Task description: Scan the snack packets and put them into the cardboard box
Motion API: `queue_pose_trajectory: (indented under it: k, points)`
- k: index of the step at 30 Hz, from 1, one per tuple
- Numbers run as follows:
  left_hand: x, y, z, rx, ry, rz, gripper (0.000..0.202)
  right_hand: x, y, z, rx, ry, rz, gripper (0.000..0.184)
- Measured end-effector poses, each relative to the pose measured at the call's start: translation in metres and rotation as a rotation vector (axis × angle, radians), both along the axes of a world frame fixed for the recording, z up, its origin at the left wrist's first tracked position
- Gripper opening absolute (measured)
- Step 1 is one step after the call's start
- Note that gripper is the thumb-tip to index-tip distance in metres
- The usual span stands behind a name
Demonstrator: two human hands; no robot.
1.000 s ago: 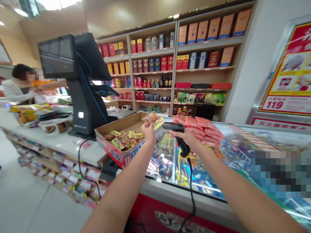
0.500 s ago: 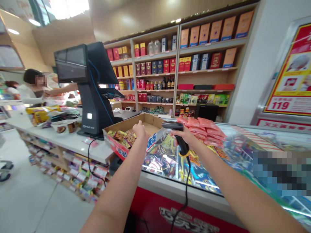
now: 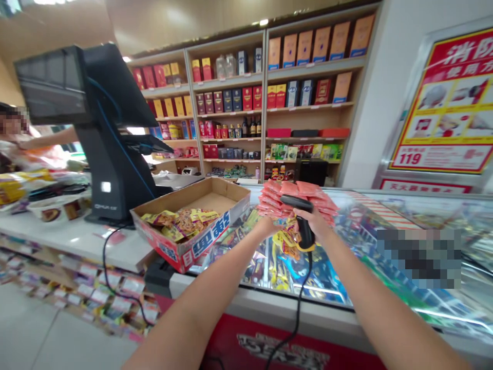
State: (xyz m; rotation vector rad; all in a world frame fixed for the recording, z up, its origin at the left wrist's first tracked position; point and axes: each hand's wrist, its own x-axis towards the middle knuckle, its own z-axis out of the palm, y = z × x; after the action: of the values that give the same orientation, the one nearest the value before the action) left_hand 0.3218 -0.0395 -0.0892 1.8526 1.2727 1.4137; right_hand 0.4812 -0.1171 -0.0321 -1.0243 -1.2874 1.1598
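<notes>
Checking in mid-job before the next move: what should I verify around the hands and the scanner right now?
1. Right hand grips the barcode scanner: ok.
2. Left hand holds the yellow snack packet: cannot tell, the packet sits between the hands, partly hidden.
3. Packet lined up with the scanner's head: not ok, it lies lower down, by the right hand.
4. Scanner cable hangs free down the counter front: ok.
5. Cardboard tray apart from both hands: ok.
6. Co-worker's arm apart from both hands, beyond the terminal: ok.
</notes>
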Motion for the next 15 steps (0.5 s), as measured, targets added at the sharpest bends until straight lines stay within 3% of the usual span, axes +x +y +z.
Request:
queue_pose_trajectory:
  k: [3,6,11,15]
  points:
    - [0.005,0.006,-0.005,-0.164,0.142,-0.003,0.037,0.004,0.000,-0.010,-0.029,0.028,0.032,0.030]
    - [0.002,0.007,-0.008,-0.228,0.121,-0.033,0.037,0.005,0.001,-0.016,-0.031,0.028,0.034,0.028]
    - [-0.019,0.013,-0.006,-0.287,-0.262,-0.125,0.022,0.005,0.002,-0.018,-0.014,-0.001,0.036,0.029]
    - [-0.038,0.024,0.000,-0.120,-0.527,0.114,0.027,0.005,-0.001,-0.016,-0.039,-0.015,0.062,0.028]
